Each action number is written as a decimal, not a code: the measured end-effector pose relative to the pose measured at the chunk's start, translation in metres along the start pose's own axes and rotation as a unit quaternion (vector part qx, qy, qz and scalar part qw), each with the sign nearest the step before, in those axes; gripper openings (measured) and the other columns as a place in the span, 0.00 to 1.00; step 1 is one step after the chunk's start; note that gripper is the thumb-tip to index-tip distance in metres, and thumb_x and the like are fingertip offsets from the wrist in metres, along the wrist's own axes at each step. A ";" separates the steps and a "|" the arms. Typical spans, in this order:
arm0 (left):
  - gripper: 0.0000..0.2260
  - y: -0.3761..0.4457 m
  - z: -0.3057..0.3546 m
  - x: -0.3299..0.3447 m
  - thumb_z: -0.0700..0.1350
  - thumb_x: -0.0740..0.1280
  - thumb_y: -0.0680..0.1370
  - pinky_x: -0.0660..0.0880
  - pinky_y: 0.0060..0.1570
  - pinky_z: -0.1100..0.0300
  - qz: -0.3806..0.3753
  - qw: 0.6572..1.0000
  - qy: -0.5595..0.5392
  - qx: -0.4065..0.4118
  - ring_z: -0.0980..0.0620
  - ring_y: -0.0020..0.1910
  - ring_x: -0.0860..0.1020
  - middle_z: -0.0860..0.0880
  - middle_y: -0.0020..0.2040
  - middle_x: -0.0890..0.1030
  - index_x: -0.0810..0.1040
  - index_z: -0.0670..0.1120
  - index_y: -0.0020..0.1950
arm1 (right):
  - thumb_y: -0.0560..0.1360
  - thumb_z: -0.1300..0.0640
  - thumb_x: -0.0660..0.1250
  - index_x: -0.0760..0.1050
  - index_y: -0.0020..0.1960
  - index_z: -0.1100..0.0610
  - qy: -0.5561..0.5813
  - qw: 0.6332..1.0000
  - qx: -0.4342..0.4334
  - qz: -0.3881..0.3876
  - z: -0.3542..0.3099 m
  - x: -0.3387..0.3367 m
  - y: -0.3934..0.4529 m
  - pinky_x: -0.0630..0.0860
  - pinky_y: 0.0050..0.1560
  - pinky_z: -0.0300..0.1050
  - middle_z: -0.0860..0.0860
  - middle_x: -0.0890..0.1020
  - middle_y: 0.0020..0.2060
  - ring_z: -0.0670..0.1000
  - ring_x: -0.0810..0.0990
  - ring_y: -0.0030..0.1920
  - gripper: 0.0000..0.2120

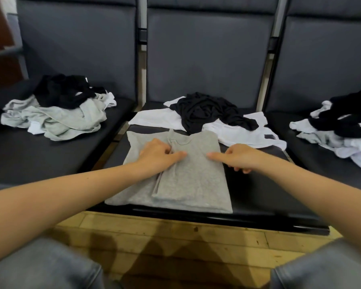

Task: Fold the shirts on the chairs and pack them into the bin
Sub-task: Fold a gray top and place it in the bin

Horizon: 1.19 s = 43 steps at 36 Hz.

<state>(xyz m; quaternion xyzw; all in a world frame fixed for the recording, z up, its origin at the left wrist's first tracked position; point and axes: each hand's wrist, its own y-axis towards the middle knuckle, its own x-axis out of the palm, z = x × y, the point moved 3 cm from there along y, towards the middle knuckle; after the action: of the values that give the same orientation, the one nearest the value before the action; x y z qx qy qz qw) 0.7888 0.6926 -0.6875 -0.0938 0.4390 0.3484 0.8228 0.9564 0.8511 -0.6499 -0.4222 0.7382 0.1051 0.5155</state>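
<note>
A grey shirt (188, 182) lies flat on the middle chair seat (256, 190), with its right side folded over onto the middle. My left hand (158, 153) rests on the shirt near the neckline, its thumb stretched toward the centre and its fingers curled into the cloth at the strap. My right hand (240, 155) rests at the shirt's right edge, the thumb pointing left on the cloth and the other fingers curled down over the fold's edge. No bin is in view.
Behind the grey shirt lie a white shirt (246, 134) and a crumpled black shirt (208, 111). The left seat bears a heap of grey, white and black shirts (56, 113); the right seat bears another pile (342, 130). Wooden floor (175, 243) and my knees are below.
</note>
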 end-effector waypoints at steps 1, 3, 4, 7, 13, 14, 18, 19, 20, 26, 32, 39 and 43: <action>0.26 0.001 0.003 0.003 0.58 0.68 0.75 0.62 0.33 0.58 -0.003 0.999 0.037 0.000 0.53 0.30 0.67 0.50 0.28 0.67 0.61 0.45 0.26 | 0.70 0.31 0.65 0.67 0.33 0.54 -0.006 1.000 -0.018 0.000 -0.001 0.004 -0.002 0.65 0.31 0.38 0.48 0.73 0.30 0.47 0.70 0.30 0.27; 0.24 0.006 0.010 0.009 0.53 0.67 0.77 0.63 0.34 0.57 -0.003 0.998 0.064 0.015 0.50 0.34 0.70 0.50 0.30 0.69 0.63 0.45 0.27 | 0.71 0.36 0.70 0.65 0.30 0.52 0.020 0.998 -0.061 0.010 -0.005 0.013 -0.005 0.63 0.31 0.37 0.44 0.70 0.27 0.43 0.69 0.29 0.24; 0.23 0.009 0.012 0.012 0.51 0.66 0.77 0.63 0.34 0.57 -0.005 0.998 0.057 0.022 0.48 0.35 0.71 0.50 0.29 0.69 0.63 0.45 0.26 | 0.71 0.41 0.72 0.67 0.30 0.53 0.057 0.996 -0.074 0.010 -0.006 0.017 -0.006 0.63 0.31 0.35 0.43 0.71 0.27 0.42 0.70 0.29 0.22; 0.21 0.021 0.016 0.017 0.47 0.63 0.79 0.67 0.36 0.56 -0.022 0.999 0.034 0.013 0.45 0.36 0.73 0.49 0.29 0.70 0.64 0.44 0.27 | 0.73 0.52 0.72 0.75 0.38 0.57 0.173 0.982 -0.076 0.022 -0.006 0.019 0.000 0.70 0.39 0.37 0.46 0.78 0.36 0.45 0.76 0.38 0.11; 0.14 0.043 0.031 0.021 0.45 0.62 0.80 0.73 0.46 0.52 -0.058 0.998 -0.012 0.016 0.43 0.42 0.77 0.42 0.39 0.79 0.75 0.38 0.38 | 0.78 0.58 0.65 0.76 0.53 0.62 0.353 0.930 0.002 0.104 0.006 -0.004 0.003 0.77 0.44 0.43 0.58 0.81 0.52 0.52 0.81 0.47 0.09; 0.13 0.044 0.034 0.022 0.46 0.63 0.79 0.72 0.44 0.53 -0.060 0.998 -0.016 0.023 0.45 0.41 0.76 0.45 0.39 0.79 0.75 0.40 0.38 | 0.78 0.57 0.65 0.76 0.56 0.66 0.352 0.929 0.009 0.116 0.007 -0.009 0.002 0.76 0.44 0.43 0.60 0.81 0.52 0.53 0.80 0.46 0.13; 0.11 0.038 0.045 0.024 0.51 0.65 0.79 0.63 0.36 0.61 -0.055 0.996 -0.016 0.065 0.57 0.35 0.69 0.56 0.34 0.70 0.68 0.51 0.38 | 0.78 0.55 0.65 0.77 0.53 0.68 0.365 0.916 0.003 0.163 0.006 -0.029 -0.003 0.72 0.33 0.35 0.54 0.77 0.42 0.50 0.75 0.38 0.15; 0.09 0.036 0.046 0.023 0.51 0.65 0.79 0.63 0.36 0.63 -0.057 0.995 -0.018 0.079 0.59 0.35 0.69 0.58 0.34 0.70 0.70 0.52 0.41 | 0.78 0.55 0.65 0.78 0.50 0.66 0.372 0.913 -0.001 0.167 0.004 -0.033 -0.005 0.71 0.29 0.30 0.53 0.77 0.40 0.49 0.75 0.37 0.13; 0.06 0.033 0.045 0.021 0.52 0.65 0.79 0.64 0.36 0.64 -0.058 0.994 -0.021 0.089 0.59 0.36 0.69 0.59 0.35 0.70 0.72 0.53 0.44 | 0.78 0.56 0.65 0.78 0.47 0.65 0.384 0.908 -0.003 0.167 0.001 -0.036 -0.008 0.69 0.25 0.27 0.51 0.77 0.39 0.49 0.75 0.36 0.11; 0.12 0.027 0.013 -0.010 0.48 0.63 0.79 0.72 0.57 0.56 0.011 0.999 0.002 0.031 0.50 0.56 0.76 0.49 0.57 0.78 0.77 0.46 0.61 | 0.78 0.58 0.66 0.73 0.42 0.70 0.364 0.912 -0.079 0.172 -0.032 -0.044 -0.013 0.67 0.30 0.29 0.54 0.74 0.37 0.52 0.77 0.39 0.14; 0.14 0.024 -0.012 -0.032 0.45 0.55 0.82 0.76 0.34 0.57 0.031 0.976 -0.191 -0.099 0.50 0.33 0.76 0.45 0.44 0.80 0.77 0.46 0.43 | 0.75 0.56 0.69 0.79 0.56 0.62 0.267 0.936 -0.162 0.162 -0.075 -0.030 -0.015 0.74 0.49 0.38 0.53 0.81 0.52 0.48 0.79 0.53 0.12; 0.24 0.005 -0.007 -0.025 0.61 0.51 0.82 0.78 0.35 0.61 -0.093 0.901 -0.382 -0.183 0.48 0.41 0.82 0.42 0.50 0.83 0.77 0.45 0.58 | 0.80 0.56 0.61 0.81 0.53 0.58 0.245 0.941 -0.220 -0.081 -0.092 0.002 -0.025 0.69 0.28 0.36 0.54 0.84 0.40 0.47 0.78 0.31 0.11; 0.10 0.009 -0.004 -0.018 0.49 0.65 0.80 0.76 0.40 0.62 -0.074 0.896 -0.385 -0.210 0.52 0.44 0.79 0.46 0.53 0.80 0.75 0.45 0.58 | 0.79 0.58 0.60 0.82 0.46 0.56 0.231 0.950 -0.207 -0.025 -0.077 0.004 -0.019 0.65 0.25 0.34 0.51 0.82 0.34 0.48 0.74 0.29 0.11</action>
<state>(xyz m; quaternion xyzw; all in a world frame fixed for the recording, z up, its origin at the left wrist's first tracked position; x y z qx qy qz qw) 0.7738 0.6882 -0.6746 -0.1546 -0.0036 0.3797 0.9121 0.9179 0.7918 -0.6132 -0.5504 0.7886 0.1424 0.2341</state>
